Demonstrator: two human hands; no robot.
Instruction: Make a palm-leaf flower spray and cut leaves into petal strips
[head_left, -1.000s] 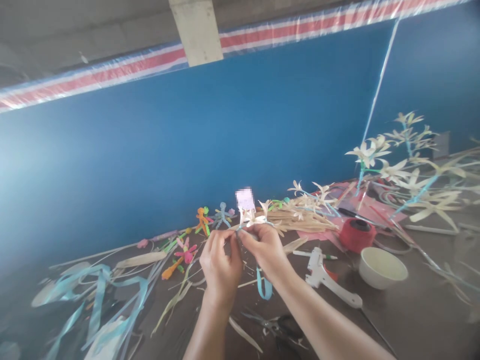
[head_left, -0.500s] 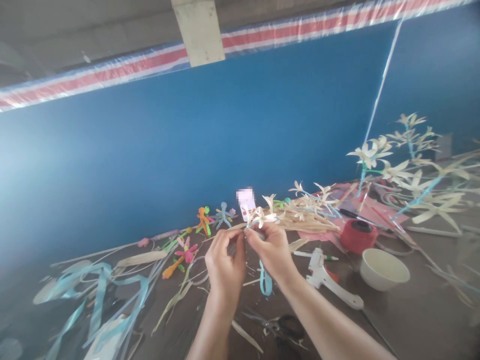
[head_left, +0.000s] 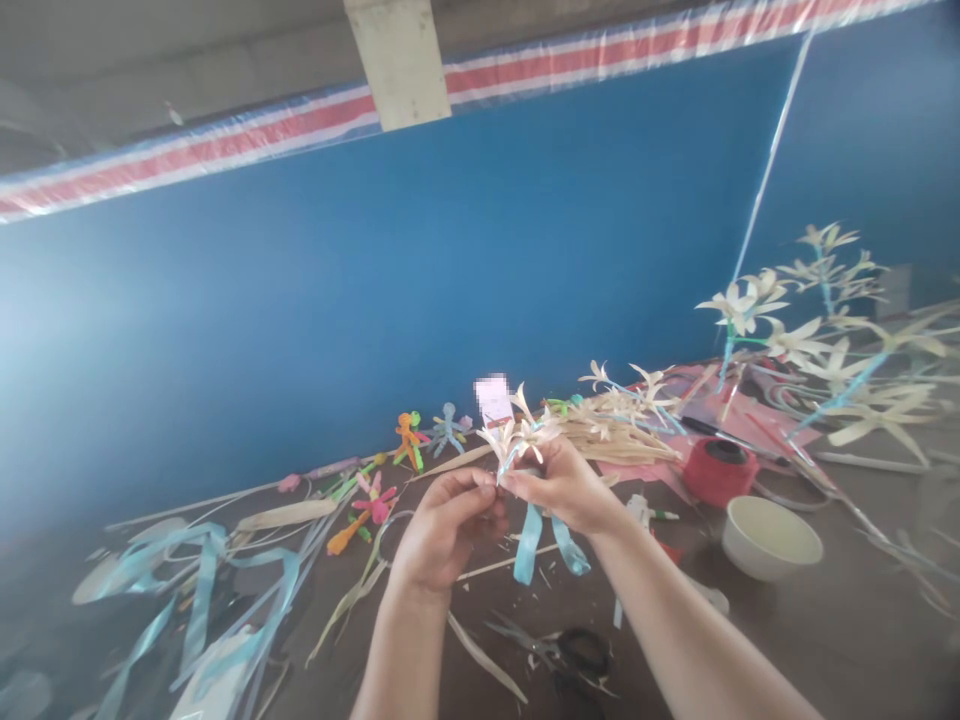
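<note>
A small spray of cream-white handmade flowers [head_left: 517, 437] stands tilted between my hands, its stem wrapped in light blue. My right hand [head_left: 574, 490] is closed in a pinch on the stem just under the blooms. At the stem's lower end, the thumb and forefinger of my left hand [head_left: 454, 520] are pinched together. A light blue ribbon [head_left: 529, 545] hangs in a loop below my right hand. Scissors with black handles [head_left: 559, 650] lie on the dark table beneath the hands. A white glue gun [head_left: 637, 512] is partly hidden behind my right forearm.
A cream bowl [head_left: 772, 540] and a red tape roll [head_left: 718, 470] stand to the right. Finished flower stems [head_left: 750, 305] rise behind them. Blue ribbons [head_left: 202, 590] lie at left, with colourful pipe-cleaner figures [head_left: 409, 440] nearby. A blue wall panel [head_left: 450, 280] closes off the back.
The flower spray has turned and come slightly lower and to the left. My right forearm now covers more of the glue gun, and more blue ribbon shows under my right hand.
</note>
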